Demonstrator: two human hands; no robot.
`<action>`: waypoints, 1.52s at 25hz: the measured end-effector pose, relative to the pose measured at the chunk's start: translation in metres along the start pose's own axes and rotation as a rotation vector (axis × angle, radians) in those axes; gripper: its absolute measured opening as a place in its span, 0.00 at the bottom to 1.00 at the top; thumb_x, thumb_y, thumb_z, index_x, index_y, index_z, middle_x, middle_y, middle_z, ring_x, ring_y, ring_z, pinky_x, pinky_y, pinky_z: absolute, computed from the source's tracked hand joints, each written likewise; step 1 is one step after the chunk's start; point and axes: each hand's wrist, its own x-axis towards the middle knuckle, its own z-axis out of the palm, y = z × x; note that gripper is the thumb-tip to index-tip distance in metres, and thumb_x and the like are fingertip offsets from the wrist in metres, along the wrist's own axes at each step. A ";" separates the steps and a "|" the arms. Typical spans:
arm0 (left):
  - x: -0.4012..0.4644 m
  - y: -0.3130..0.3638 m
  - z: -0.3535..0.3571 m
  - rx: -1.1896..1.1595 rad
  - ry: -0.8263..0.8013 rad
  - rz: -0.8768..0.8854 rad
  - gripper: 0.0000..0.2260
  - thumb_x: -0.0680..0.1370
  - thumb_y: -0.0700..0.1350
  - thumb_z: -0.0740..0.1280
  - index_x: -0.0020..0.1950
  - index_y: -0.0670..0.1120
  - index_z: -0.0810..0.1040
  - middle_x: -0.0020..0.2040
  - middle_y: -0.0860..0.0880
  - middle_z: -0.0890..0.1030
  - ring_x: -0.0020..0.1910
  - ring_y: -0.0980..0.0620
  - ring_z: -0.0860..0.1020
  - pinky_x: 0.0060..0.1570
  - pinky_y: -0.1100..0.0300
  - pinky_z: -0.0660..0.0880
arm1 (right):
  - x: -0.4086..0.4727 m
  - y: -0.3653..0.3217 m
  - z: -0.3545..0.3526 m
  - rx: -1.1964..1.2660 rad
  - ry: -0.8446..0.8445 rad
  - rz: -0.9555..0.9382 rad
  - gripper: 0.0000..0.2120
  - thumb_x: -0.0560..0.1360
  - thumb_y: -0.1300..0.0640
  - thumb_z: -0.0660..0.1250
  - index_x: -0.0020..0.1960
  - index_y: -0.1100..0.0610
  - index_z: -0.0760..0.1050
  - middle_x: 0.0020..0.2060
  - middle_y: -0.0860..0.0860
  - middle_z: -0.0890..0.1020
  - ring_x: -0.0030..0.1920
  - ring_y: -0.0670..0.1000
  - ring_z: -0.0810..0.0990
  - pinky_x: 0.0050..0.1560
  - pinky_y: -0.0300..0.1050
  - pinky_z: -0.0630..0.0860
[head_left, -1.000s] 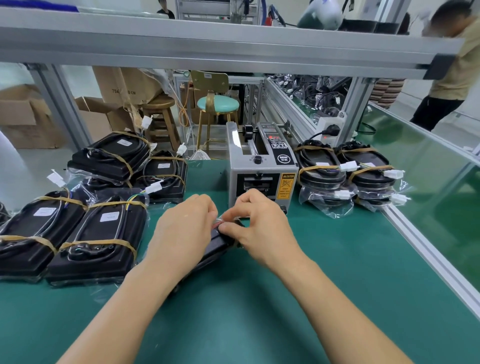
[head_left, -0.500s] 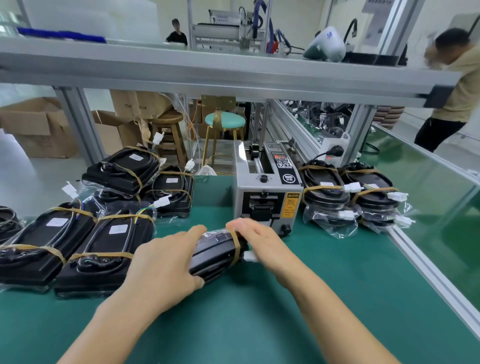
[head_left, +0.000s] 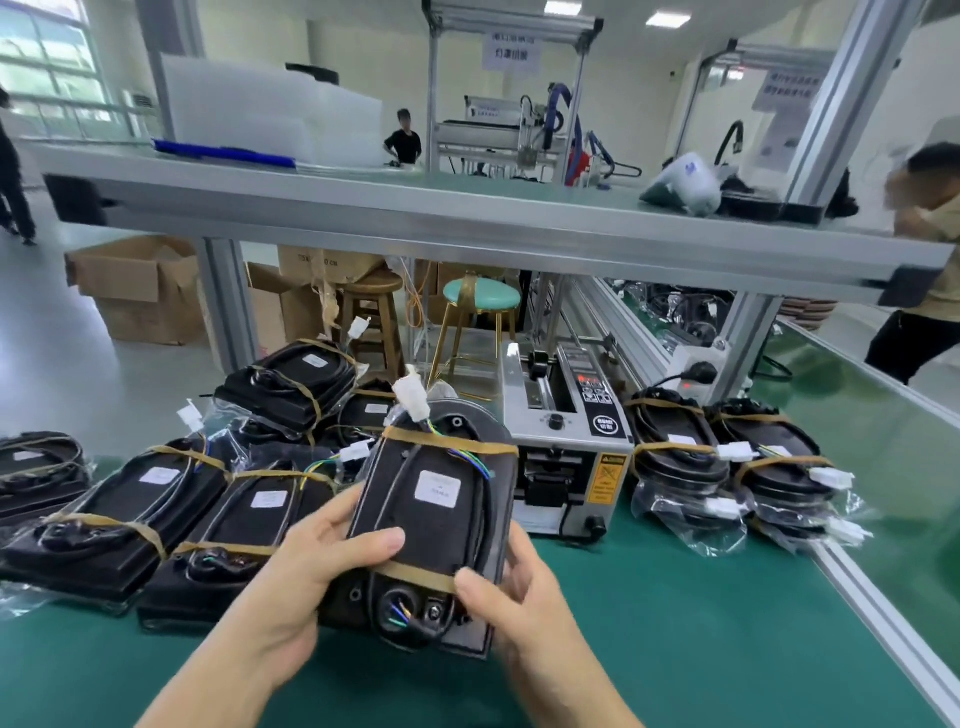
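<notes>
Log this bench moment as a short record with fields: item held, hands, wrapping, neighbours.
Held item: black casing, label side up, over the green mat
Left hand: grips its left edge, thumb on top
Right hand: grips its lower right corner, thumb by the lower band
Wrapping: upper band and lower band; white plug at the far end
Behind: tape machine
Sides: left pile of banded casings; right pile, some bagged

Black oblong unit (head_left: 436, 525), held raised at near centre.
Tilted upright, flat face showing a white label (head_left: 438, 488); two tan tape bands (head_left: 447, 441) cross it; coloured wires (head_left: 475, 460) reach a white connector (head_left: 412, 397) at its far end.
</notes>
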 end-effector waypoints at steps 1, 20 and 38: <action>-0.002 0.000 -0.002 0.005 -0.035 -0.026 0.22 0.67 0.40 0.73 0.60 0.50 0.79 0.57 0.41 0.82 0.54 0.42 0.81 0.45 0.55 0.80 | 0.003 -0.004 0.004 -0.011 0.056 -0.024 0.35 0.68 0.55 0.76 0.72 0.53 0.66 0.65 0.54 0.78 0.66 0.58 0.76 0.67 0.56 0.71; -0.002 -0.015 -0.042 -0.358 -0.163 0.212 0.24 0.62 0.37 0.79 0.57 0.44 0.81 0.50 0.40 0.83 0.50 0.43 0.80 0.50 0.52 0.78 | 0.009 -0.019 0.046 -0.371 0.171 -0.375 0.39 0.59 0.61 0.79 0.62 0.32 0.71 0.62 0.43 0.79 0.64 0.46 0.77 0.62 0.40 0.74; 0.078 0.133 -0.132 -0.319 0.537 0.025 0.07 0.74 0.43 0.70 0.49 0.42 0.76 0.49 0.39 0.80 0.50 0.41 0.80 0.41 0.48 0.77 | 0.119 -0.062 0.077 -0.541 0.048 0.107 0.33 0.76 0.49 0.68 0.76 0.43 0.55 0.63 0.43 0.72 0.60 0.48 0.77 0.64 0.51 0.74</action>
